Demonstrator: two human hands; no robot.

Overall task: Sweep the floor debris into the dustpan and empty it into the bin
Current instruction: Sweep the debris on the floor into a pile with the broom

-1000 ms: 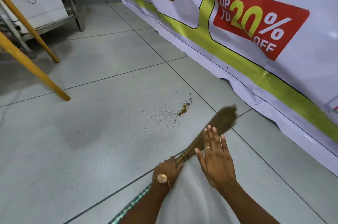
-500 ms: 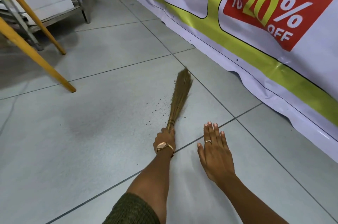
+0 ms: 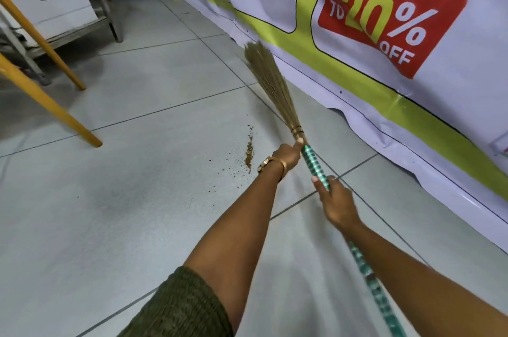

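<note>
Both hands gripping broom point(image 3: 270, 86), debris point(image 3: 249, 153) just left of left hand point(image 3: 287, 155)

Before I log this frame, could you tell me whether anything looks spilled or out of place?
Yes: brown debris lies scattered on the grey tiled floor, left of the broom.

My right hand point(image 3: 336, 203), flat and open over the floor half a second ago, is now wrapped round the green-banded handle of the broom point(image 3: 313, 160). My left hand point(image 3: 288, 153) has slid up to grip right under the binding. The bristles point(image 3: 268, 83), which were down across the debris, have swung up and right, toward the banner point(image 3: 412, 61). And the brown debris point(image 3: 249, 153), hidden under the broom then, shows again as a thin streak left of my left hand.
</note>
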